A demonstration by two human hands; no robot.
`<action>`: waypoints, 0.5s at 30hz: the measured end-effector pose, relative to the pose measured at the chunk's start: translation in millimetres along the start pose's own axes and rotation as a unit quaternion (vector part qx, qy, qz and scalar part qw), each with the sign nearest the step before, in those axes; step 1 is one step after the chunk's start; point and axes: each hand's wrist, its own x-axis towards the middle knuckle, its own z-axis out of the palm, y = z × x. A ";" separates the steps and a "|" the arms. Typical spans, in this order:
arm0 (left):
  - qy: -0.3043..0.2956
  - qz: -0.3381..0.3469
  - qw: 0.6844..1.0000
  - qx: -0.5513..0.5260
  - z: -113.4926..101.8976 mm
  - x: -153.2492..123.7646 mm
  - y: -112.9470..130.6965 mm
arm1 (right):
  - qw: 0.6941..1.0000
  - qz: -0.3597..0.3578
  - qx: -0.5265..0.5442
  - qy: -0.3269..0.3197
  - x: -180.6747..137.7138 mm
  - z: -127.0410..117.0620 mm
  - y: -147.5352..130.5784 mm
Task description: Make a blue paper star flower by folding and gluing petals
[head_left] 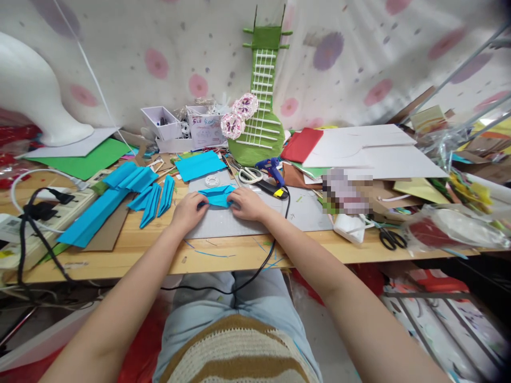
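Spotted sheeting (159, 29) hangs behind a wooden bench (217, 255), on which a grey board (307, 217) forms the working surface. Folded blue paper (217, 197) lies over this board, directly between the 2 hands, with its long axis running from left to right. Neither hand is nearer: the left hand (190, 211) meets 1 end and the right hand (247, 204) meets the other. Fingers of both hands are bent inward, gripping the paper at its ends; the thumbs are partly hidden, so how firmly each presses cannot be told.

Containers stand at the back of the bench. 1 white box (166, 132), tilted, holds small dark items too small to identify. To its right, a box with handwriting (207, 130) holds thin, pale, wiry pieces. At far right, a clear plastic bag (465, 227) lies on its side, with something red showing through.

Just beyond the right hand lie white-handled scissors (250, 176) and a blue glue gun (273, 171). Left of the hands are 3 small folded blue strips (165, 196) and a longer blue piece (93, 218).
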 end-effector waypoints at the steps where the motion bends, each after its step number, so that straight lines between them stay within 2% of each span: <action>1: 0.005 -0.002 1.000 -0.006 0.1 -1.7 -0.2 | 1.000 0.003 0.003 0.007 -0.3 1.2 -0.1; 6: 0.013 -0.011 0.999 -0.034 3.0 -9.7 -2.1 | 0.998 0.027 0.041 0.037 -2.5 8.1 -0.7; 9: 0.012 -0.027 0.998 -0.053 6.4 -10.2 -4.2 | 0.992 0.072 0.092 0.051 -1.7 12.3 -0.2; 12: 0.017 -0.078 0.995 -0.067 8.3 -7.0 -3.6 | 0.979 0.136 0.140 0.055 1.8 16.3 -1.6; 15: 0.014 -0.142 0.987 -0.072 8.3 -2.5 1.0 | 0.967 0.200 0.144 0.057 6.2 18.5 -7.0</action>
